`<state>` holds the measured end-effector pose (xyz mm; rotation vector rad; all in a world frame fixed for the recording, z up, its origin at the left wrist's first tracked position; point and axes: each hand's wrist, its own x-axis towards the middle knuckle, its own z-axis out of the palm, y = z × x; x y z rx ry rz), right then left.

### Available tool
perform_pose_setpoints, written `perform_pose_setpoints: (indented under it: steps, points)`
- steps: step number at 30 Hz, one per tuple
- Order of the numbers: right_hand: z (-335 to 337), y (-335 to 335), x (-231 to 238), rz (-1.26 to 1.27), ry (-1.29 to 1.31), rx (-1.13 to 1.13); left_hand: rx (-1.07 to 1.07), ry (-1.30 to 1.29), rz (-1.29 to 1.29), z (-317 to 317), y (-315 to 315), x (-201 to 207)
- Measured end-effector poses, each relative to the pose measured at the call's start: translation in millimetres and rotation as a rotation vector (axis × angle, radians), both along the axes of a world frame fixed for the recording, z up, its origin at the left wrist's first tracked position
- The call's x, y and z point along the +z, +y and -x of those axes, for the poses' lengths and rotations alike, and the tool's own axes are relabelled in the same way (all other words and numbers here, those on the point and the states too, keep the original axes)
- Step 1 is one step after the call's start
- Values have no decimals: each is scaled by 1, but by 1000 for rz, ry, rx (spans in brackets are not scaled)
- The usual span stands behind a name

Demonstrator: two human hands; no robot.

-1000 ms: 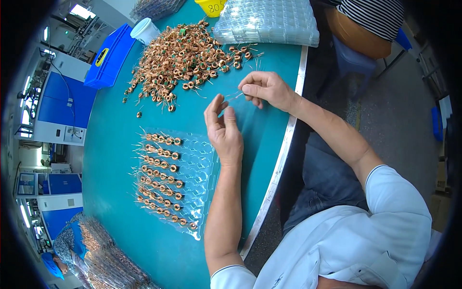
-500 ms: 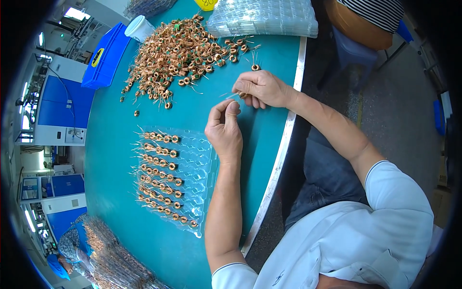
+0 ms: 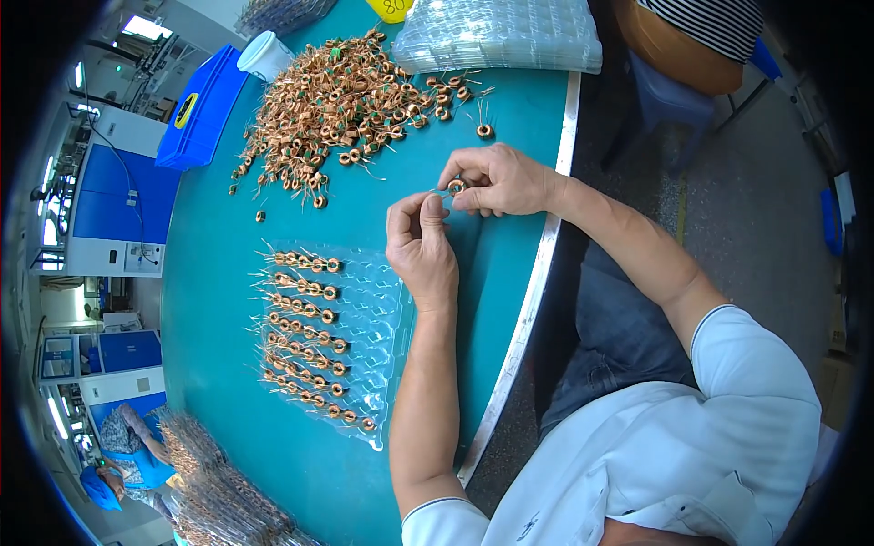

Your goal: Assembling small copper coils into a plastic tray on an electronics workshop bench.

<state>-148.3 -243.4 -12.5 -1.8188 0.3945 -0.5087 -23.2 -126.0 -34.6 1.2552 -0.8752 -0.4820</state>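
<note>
Between thumb and fingers my right hand [image 3: 501,180] grips a small copper-wound ring coil [image 3: 456,187], its ring facing up. My left hand [image 3: 422,238] is closed just beside it, thumb and forefinger pinched at the coil's thin wire leads. Below and left of my hands lies a clear plastic tray [image 3: 387,350] with moulded pockets. Rows of similar coils [image 3: 309,321] fill its left part, their leads pointing left, while the pockets on its right hold none. A large heap of loose coils [image 3: 337,100] spreads over the table beyond my hands.
The green table [image 3: 218,346] has a pale right edge [image 3: 523,337]. Stacked clear trays [image 3: 496,36], a white cup [image 3: 264,56] and a blue bin [image 3: 200,109] stand at the far side. Lower left, a person in blue [image 3: 132,460] works behind piled filled trays [image 3: 214,482]. Another person sits upper right.
My right hand has shifted slightly down and turned the coil, so its ring now shows between the fingers. My left hand stays nearly in place. The person at lower left has moved.
</note>
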Motion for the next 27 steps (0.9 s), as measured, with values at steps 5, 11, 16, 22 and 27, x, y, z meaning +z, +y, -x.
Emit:
perform_pose_setpoints:
  steps: [5, 11, 16, 22, 27]
  points:
    - [2, 3, 5, 11, 7, -63, 4, -20, -3, 1, 0, -1]
    - [4, 3, 8, -85, 9, -91, 58, -205, 29, 2, 2, 0]
    - [3, 0, 0, -50, 17, -55, 91, -329, 67, 5, 3, 4]
    - [4, 3, 0, 120, 26, 48, 133, -556, -7, 0, 9, 0]
    - [-1, 3, -4, 164, 5, 49, 58, -34, -66, -1, 6, 4]
